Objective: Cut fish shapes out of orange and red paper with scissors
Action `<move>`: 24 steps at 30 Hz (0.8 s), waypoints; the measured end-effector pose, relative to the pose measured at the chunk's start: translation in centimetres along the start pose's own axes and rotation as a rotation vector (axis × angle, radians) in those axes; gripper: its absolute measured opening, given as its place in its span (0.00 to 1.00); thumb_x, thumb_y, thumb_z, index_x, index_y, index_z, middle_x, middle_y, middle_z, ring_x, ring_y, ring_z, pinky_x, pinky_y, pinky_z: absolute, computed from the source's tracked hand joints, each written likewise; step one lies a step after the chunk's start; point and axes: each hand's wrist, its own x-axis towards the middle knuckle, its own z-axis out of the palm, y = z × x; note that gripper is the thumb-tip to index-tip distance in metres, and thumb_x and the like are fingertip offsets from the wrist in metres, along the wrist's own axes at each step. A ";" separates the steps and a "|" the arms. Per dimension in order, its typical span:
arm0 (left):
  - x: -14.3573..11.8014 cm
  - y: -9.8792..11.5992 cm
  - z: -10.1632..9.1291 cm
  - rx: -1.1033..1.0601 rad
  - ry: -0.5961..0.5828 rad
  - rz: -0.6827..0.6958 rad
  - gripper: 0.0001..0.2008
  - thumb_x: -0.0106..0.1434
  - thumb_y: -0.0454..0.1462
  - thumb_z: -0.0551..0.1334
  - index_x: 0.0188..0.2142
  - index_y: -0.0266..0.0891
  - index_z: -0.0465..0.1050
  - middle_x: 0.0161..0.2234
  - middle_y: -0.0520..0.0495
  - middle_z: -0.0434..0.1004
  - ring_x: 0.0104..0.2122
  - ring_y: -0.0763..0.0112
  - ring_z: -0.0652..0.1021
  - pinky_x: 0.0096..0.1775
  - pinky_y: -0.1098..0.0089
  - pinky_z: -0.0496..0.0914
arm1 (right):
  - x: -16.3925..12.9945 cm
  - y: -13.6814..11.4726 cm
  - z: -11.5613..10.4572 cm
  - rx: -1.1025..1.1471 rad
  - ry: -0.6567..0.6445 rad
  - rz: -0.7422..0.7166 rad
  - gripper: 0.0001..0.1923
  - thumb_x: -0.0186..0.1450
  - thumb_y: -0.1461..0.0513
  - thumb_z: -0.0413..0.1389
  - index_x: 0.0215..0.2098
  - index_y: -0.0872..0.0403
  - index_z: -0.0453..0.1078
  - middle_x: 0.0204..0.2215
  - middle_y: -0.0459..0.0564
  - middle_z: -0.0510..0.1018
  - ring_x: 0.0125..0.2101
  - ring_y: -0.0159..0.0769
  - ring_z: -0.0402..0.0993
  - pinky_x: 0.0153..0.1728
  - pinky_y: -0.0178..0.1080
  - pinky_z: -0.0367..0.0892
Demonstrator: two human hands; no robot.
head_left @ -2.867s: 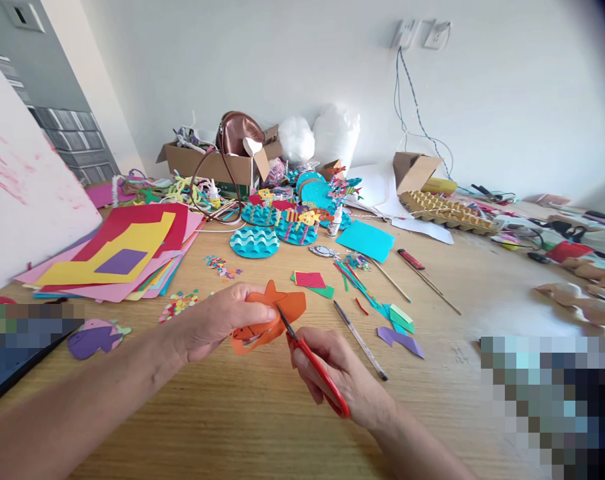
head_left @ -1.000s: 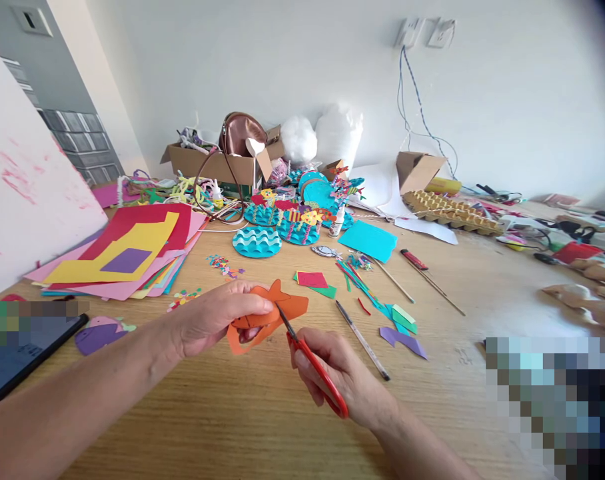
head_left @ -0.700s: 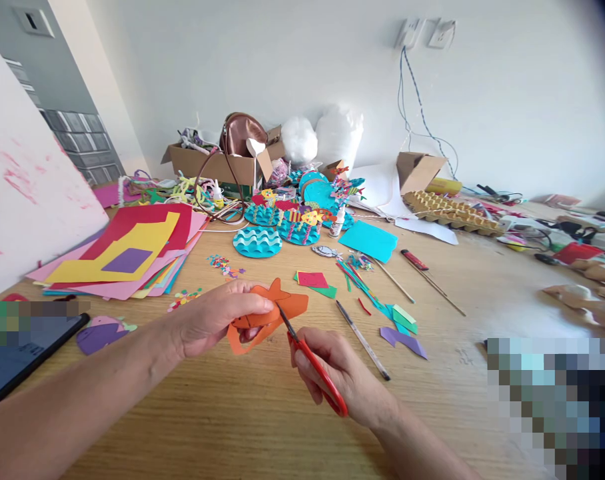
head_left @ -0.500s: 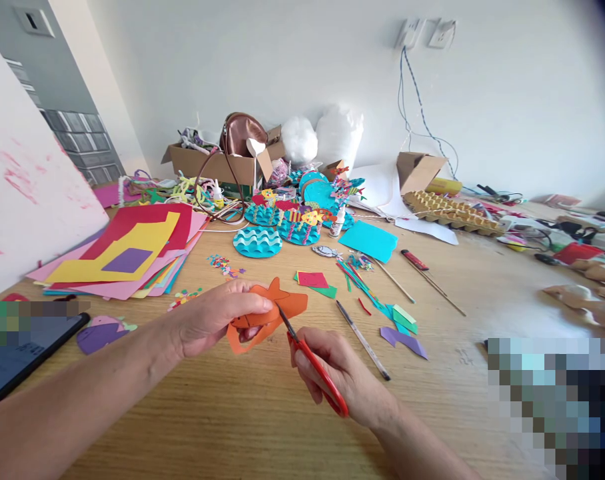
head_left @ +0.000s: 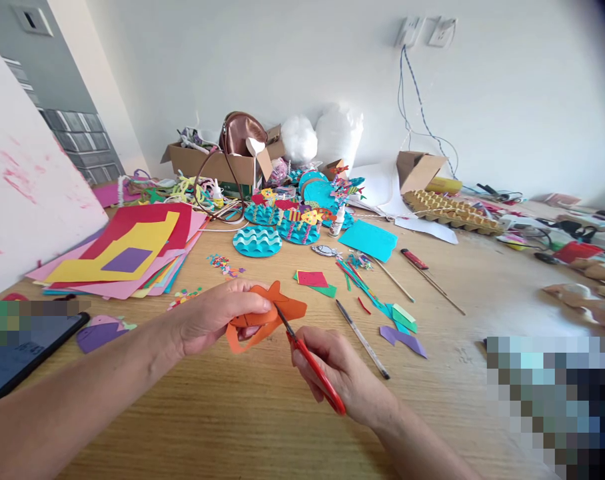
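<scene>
My left hand (head_left: 227, 313) pinches a piece of orange paper (head_left: 291, 309) above the table, thumb on top. Part of the paper is cut into a curved, fish-like outline, and a loose strip of it hangs below the fingers. My right hand (head_left: 332, 367) is closed round the red handles of a pair of scissors (head_left: 316, 375). The dark blades point up and to the left and meet the paper just beside my left thumb. How far the blades are apart is hard to see. A pen (head_left: 363, 339) lies on the table to the right of the scissors.
Coloured paper sheets (head_left: 117, 253) are stacked at the left, near a phone (head_left: 32, 347) and a purple paper fish (head_left: 100, 337). Blue wavy craft pieces (head_left: 257, 241) and a glue bottle (head_left: 337, 221) stand farther back. Paper scraps (head_left: 405, 340) and sticks (head_left: 395, 280) lie to the right.
The scissors and my right hand have shifted very slightly left, with the blade a little deeper at the orange paper. My left hand keeps its hold.
</scene>
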 end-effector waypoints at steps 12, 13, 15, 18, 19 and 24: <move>-0.3 0.4 0.1 0.140 0.129 0.069 0.09 0.55 0.43 0.59 0.31 0.39 0.67 0.28 0.55 0.67 0.28 0.73 0.67 0.30 0.74 0.61 | 0.2 -0.1 0.1 -0.054 -0.007 0.011 0.15 0.65 0.59 0.45 0.21 0.53 0.55 0.13 0.38 0.58 0.14 0.24 0.53 0.17 0.30 0.50; -0.2 0.6 0.2 0.191 0.128 0.099 0.09 0.56 0.42 0.58 0.29 0.39 0.66 0.27 0.55 0.65 0.27 0.74 0.66 0.30 0.74 0.61 | 0.2 -0.1 0.1 -0.041 -0.014 0.022 0.15 0.65 0.58 0.45 0.21 0.53 0.55 0.12 0.38 0.58 0.14 0.24 0.53 0.16 0.30 0.49; -0.1 0.7 0.3 0.258 0.130 0.127 0.09 0.57 0.41 0.57 0.25 0.38 0.64 0.23 0.56 0.61 0.23 0.76 0.62 0.27 0.75 0.58 | 0.2 0.0 0.1 0.012 -0.032 0.054 0.15 0.65 0.58 0.45 0.21 0.53 0.55 0.12 0.38 0.58 0.13 0.24 0.54 0.15 0.29 0.50; 0.2 0.5 0.5 0.185 0.145 0.104 0.10 0.56 0.41 0.57 0.23 0.38 0.62 0.20 0.57 0.58 0.20 0.78 0.59 0.23 0.76 0.54 | 0.1 0.3 0.1 0.125 -0.049 0.073 0.15 0.65 0.55 0.46 0.23 0.54 0.56 0.14 0.38 0.59 0.14 0.24 0.56 0.15 0.28 0.51; 0.3 0.4 0.6 0.134 0.152 0.100 0.10 0.55 0.41 0.58 0.23 0.38 0.62 0.19 0.57 0.58 0.20 0.78 0.59 0.23 0.76 0.54 | 0.1 0.3 0.1 0.158 -0.048 0.063 0.16 0.65 0.54 0.46 0.23 0.54 0.57 0.14 0.38 0.59 0.14 0.24 0.57 0.15 0.28 0.52; 0.7 -0.2 0.8 0.003 0.193 0.164 0.08 0.55 0.40 0.60 0.26 0.37 0.67 0.22 0.55 0.68 0.23 0.77 0.66 0.27 0.76 0.60 | 0.3 0.1 0.0 0.282 0.008 0.028 0.19 0.63 0.50 0.47 0.22 0.54 0.57 0.13 0.39 0.60 0.15 0.26 0.57 0.17 0.29 0.53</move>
